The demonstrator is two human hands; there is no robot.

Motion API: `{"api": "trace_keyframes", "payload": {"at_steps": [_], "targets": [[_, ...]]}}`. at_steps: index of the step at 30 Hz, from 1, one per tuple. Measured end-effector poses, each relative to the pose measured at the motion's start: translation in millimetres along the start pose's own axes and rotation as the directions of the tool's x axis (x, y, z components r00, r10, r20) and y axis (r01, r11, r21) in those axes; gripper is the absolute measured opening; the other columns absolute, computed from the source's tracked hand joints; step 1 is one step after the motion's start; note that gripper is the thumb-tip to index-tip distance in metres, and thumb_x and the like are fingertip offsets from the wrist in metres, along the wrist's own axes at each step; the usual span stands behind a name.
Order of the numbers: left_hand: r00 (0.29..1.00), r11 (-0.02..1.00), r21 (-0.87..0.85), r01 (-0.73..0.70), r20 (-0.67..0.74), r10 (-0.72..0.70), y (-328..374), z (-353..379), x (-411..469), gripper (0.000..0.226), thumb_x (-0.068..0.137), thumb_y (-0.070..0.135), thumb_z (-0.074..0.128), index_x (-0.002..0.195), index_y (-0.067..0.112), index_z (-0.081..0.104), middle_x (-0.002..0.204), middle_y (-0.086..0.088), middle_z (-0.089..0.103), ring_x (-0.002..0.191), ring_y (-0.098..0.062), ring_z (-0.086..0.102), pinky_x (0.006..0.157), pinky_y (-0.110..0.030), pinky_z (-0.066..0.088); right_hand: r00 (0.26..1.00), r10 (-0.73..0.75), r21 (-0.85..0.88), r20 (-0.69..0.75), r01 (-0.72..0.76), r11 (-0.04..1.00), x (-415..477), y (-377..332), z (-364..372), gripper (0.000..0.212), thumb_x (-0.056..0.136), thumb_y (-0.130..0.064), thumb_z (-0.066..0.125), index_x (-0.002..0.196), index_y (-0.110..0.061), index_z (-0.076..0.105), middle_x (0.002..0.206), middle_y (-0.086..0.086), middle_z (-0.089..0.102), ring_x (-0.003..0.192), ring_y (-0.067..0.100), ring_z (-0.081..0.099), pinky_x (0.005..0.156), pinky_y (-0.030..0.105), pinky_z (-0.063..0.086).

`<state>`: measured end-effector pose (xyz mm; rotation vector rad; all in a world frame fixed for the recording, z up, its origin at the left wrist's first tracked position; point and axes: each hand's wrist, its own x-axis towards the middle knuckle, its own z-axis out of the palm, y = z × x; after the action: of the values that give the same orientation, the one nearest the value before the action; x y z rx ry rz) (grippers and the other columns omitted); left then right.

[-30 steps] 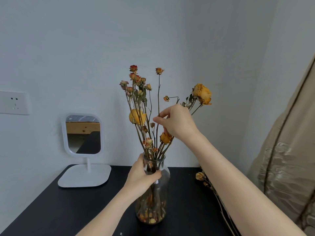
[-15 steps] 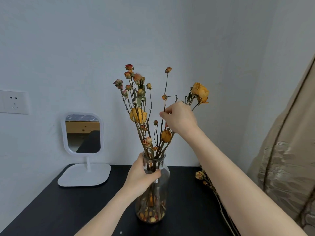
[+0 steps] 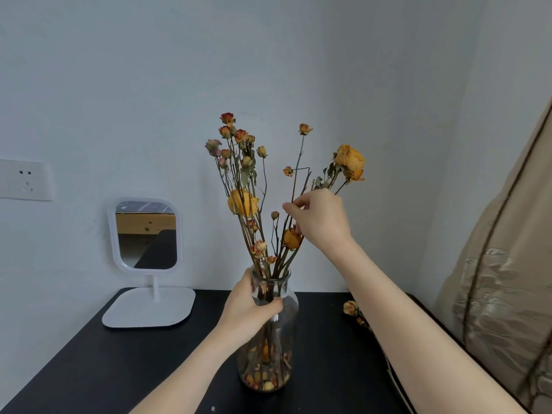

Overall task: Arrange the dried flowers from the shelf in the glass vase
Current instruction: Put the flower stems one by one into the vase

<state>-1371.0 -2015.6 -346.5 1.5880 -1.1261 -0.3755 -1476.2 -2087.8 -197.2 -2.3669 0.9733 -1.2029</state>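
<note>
A clear glass vase stands on the black shelf top, with petals and buds lying in its bottom. Several dried flower stems rise from its neck, carrying small red and pink buds and a yellow rose. My left hand grips the vase around its neck. My right hand is raised to the right of the bunch and pinches thin stems between thumb and fingertips, below a large yellow rose. Another dried flower lies on the shelf behind my right forearm, its stem partly hidden.
A white standing mirror sits at the back left of the shelf on a flat base. A wall socket is on the left wall. A beige curtain hangs close on the right. The white wall is right behind the vase.
My right hand has drawn the pinched stems to the right, so the single tall bud now leans away from the main bunch. My left hand keeps its hold on the vase neck.
</note>
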Motion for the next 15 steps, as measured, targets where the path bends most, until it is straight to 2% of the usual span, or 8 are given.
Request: {"api": "trace_keyframes", "payload": {"at_steps": [5,8,11,15], "targets": [[1.0,1.0,0.0,0.007,0.027,-0.007,4,-4,0,0.042,0.077,0.029,0.071,0.096,0.05,0.04,0.096,0.03,0.054,0.087,0.012,0.051,0.056,-0.003,0.038,0.999,-0.006,0.09,0.043,0.002,0.996,-1,3,-1,0.022,0.091,-0.03,0.059,0.094,-0.011,0.07,0.062,0.007,0.065,0.042,0.008,0.048,0.063,0.034,0.056],[0.998,1.0,0.001,0.025,0.061,-0.025,7,-6,0,0.042,0.079,0.029,0.07,0.1,0.047,0.039,0.097,0.03,0.052,0.086,0.01,0.051,0.058,-0.004,0.039,0.997,0.003,0.185,0.076,-0.017,0.983,-4,5,-4,0.015,0.09,-0.029,0.06,0.093,-0.016,0.068,0.057,0.0,0.06,0.033,0.002,0.047,0.046,0.017,0.044],[0.993,0.998,-0.01,0.055,0.102,-0.054,11,-7,0,0.044,0.08,0.029,0.069,0.101,0.047,0.035,0.098,0.031,0.047,0.085,0.008,0.048,0.068,-0.004,0.035,0.995,0.028,0.263,0.096,-0.053,0.963,-9,8,-9,0.012,0.089,-0.027,0.061,0.093,-0.016,0.066,0.057,0.0,0.059,0.028,0.0,0.043,0.035,0.008,0.036],[0.992,0.996,-0.008,0.085,0.089,-0.084,13,-8,-4,0.046,0.08,0.03,0.07,0.11,0.04,0.035,0.113,0.015,0.047,0.105,-0.004,0.045,0.09,-0.021,0.034,0.994,0.033,0.297,0.108,-0.064,0.953,-19,9,-20,0.014,0.09,-0.027,0.06,0.096,-0.016,0.067,0.057,0.0,0.058,0.029,0.003,0.041,0.035,0.009,0.035]]}}
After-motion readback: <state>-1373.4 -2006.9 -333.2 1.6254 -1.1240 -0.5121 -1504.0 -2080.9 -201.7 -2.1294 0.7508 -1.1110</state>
